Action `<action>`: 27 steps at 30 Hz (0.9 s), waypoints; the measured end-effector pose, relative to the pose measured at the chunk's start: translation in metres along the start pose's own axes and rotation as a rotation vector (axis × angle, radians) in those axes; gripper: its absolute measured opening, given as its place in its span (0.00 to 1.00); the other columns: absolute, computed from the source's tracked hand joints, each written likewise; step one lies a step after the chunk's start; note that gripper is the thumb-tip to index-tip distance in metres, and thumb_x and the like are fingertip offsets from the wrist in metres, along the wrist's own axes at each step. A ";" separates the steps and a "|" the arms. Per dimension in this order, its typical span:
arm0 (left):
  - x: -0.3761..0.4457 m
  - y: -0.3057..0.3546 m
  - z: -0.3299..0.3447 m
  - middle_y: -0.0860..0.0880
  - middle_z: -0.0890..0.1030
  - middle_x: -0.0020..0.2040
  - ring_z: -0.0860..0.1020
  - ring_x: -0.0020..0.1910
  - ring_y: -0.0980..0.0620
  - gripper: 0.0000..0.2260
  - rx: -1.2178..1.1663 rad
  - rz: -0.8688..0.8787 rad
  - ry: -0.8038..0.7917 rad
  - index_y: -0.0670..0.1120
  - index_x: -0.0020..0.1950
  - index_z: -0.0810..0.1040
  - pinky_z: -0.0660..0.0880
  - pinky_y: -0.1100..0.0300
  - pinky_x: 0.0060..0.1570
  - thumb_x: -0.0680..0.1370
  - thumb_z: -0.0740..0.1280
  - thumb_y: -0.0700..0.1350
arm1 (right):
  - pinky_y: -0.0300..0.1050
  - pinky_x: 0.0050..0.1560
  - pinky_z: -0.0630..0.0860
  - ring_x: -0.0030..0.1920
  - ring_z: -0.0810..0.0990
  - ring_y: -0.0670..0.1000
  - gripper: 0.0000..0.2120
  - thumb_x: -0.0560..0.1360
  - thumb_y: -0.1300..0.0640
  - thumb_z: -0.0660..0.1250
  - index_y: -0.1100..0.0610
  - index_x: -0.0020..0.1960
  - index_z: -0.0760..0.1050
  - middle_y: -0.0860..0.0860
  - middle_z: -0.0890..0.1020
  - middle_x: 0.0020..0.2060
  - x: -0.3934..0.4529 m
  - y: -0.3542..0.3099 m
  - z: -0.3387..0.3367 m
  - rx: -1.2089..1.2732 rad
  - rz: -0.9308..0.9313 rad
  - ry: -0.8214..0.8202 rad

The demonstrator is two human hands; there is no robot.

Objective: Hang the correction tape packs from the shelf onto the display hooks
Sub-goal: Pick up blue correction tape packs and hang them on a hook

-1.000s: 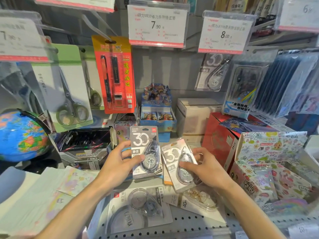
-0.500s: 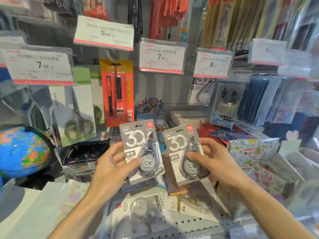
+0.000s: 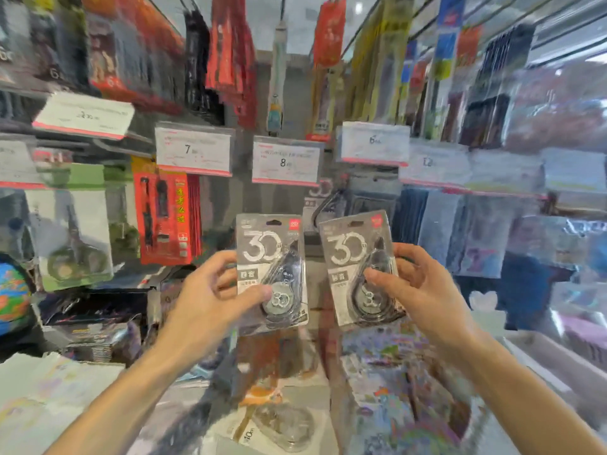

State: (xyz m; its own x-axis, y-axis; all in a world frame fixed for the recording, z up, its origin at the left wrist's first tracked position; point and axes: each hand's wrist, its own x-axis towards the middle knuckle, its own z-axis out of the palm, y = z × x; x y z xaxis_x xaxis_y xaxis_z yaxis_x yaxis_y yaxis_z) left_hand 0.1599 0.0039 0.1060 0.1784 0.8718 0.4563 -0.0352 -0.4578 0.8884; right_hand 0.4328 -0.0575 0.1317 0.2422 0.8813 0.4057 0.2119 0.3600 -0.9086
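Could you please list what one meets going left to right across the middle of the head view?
Globe → scissors pack → red pen pack → left hand → left correction tape pack → right correction tape pack → right hand.

Open wall shows between the red pen pack [image 3: 164, 221] and a hung tape pack [image 3: 323, 203], though price tags [image 3: 285, 161] overhang it just above both hands' raised packs [image 3: 271, 270].

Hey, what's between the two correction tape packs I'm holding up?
In the head view, nothing sits between the left pack and the right pack; the gap shows only blurred shelf background. Each hand, left and right, grips one.
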 end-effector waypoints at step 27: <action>0.029 0.097 0.042 0.60 0.86 0.56 0.84 0.56 0.60 0.21 0.359 0.307 0.057 0.55 0.61 0.78 0.76 0.57 0.60 0.70 0.79 0.49 | 0.31 0.44 0.80 0.48 0.88 0.44 0.17 0.78 0.56 0.73 0.47 0.64 0.74 0.42 0.89 0.48 0.033 -0.018 -0.060 -0.022 -0.156 -0.082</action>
State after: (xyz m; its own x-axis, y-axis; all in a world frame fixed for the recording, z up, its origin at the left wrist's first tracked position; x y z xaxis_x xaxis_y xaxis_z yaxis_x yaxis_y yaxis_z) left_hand 0.2034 -0.0224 0.2031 0.1584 0.6905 0.7058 0.2660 -0.7182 0.6429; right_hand 0.4932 -0.0536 0.1675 0.1267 0.8374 0.5316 0.2621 0.4886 -0.8322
